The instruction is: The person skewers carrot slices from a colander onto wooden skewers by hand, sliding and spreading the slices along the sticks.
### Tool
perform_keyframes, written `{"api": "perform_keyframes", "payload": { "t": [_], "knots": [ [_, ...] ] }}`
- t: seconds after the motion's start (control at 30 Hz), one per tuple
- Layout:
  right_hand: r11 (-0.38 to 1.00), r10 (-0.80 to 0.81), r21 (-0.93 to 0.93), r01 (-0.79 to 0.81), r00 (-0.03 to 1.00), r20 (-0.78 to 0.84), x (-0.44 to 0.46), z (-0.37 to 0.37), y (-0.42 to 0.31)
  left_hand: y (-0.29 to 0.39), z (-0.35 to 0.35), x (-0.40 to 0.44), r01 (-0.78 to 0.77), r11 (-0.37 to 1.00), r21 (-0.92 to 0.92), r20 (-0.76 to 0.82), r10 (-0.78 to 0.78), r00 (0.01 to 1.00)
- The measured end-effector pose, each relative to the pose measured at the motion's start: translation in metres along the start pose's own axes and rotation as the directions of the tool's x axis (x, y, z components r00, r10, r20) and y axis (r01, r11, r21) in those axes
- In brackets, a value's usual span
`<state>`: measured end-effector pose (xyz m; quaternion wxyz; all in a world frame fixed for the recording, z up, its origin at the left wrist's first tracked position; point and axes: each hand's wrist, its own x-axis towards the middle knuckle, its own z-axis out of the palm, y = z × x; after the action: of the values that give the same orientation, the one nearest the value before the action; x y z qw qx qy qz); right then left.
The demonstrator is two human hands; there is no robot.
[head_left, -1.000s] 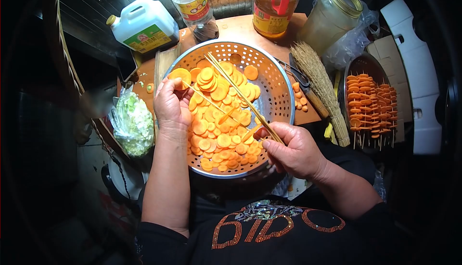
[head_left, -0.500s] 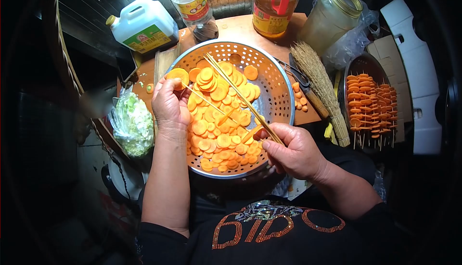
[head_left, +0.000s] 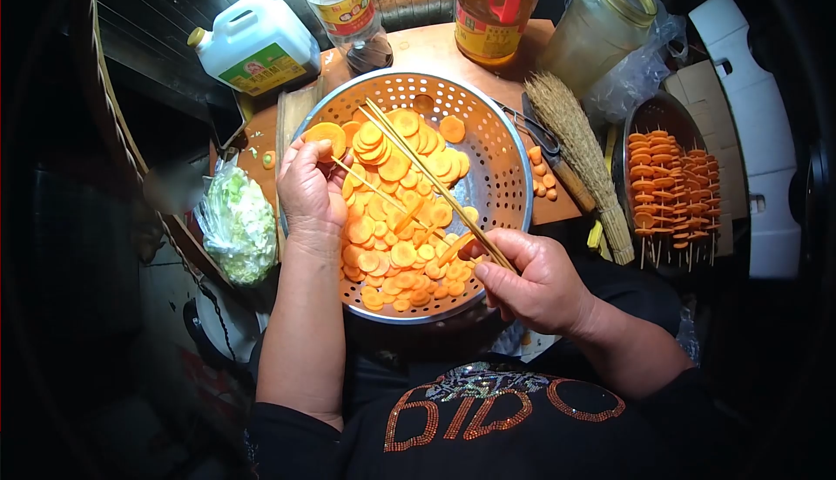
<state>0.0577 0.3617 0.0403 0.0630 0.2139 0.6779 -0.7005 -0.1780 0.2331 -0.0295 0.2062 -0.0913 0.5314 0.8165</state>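
Observation:
Between the thumb and fingers of my left hand point(head_left: 311, 185) is a round carrot slice point(head_left: 327, 138), held over the left rim of a metal colander point(head_left: 503, 162). My right hand point(head_left: 542, 281), at the lower right rim, grips a bundle of bamboo skewers point(head_left: 416, 159) that slants up and left. One separate skewer point(head_left: 380, 191) runs from the right hand to the left fingers, with a few thin carrot slices threaded on it near the right hand. Whether its tip enters the held slice is hard to see. Many loose carrot slices point(head_left: 402, 255) fill the colander below both hands.
Finished carrot skewers point(head_left: 666, 185) lie in a dark bowl at right. A straw brush point(head_left: 585, 153) and carrot ends point(head_left: 542, 177) sit beside the colander. Behind stand a white jug point(head_left: 257, 44), a bottle point(head_left: 344, 11), an oil jug point(head_left: 495, 23) and a jar point(head_left: 603, 31). Bagged greens point(head_left: 237, 223) are at left.
My right thumb and fingers have shifted slightly on the skewers, and the bundle has tilted a little. My left hand stays nearly in place with its carrot slice.

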Motion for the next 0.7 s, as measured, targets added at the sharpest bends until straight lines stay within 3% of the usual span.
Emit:
{"api": "perform_keyframes", "payload": {
  "t": [0.33, 0.4, 0.7],
  "knots": [
    [0.999, 0.000, -0.039, -0.001, 1.000, -0.027, -0.0018, -0.0012, -0.0011, -0.0051, 0.0025, 0.0033, 0.011, 1.000, 0.016, 0.033, -0.011, 0.999],
    [0.981, 0.139, 0.137, -0.138, 0.990, 0.008, -0.0026, -0.0023, -0.0032, -0.0051, 0.0046, 0.0022, 0.003, 1.000, 0.007, 0.027, -0.003, 1.000],
    [0.960, 0.114, 0.260, -0.109, 0.993, -0.003, -0.0013, -0.0047, 0.0023, -0.0084, -0.0027, 0.0075, 0.005, 0.998, -0.069, 0.017, -0.004, 1.000]
  ]
}}
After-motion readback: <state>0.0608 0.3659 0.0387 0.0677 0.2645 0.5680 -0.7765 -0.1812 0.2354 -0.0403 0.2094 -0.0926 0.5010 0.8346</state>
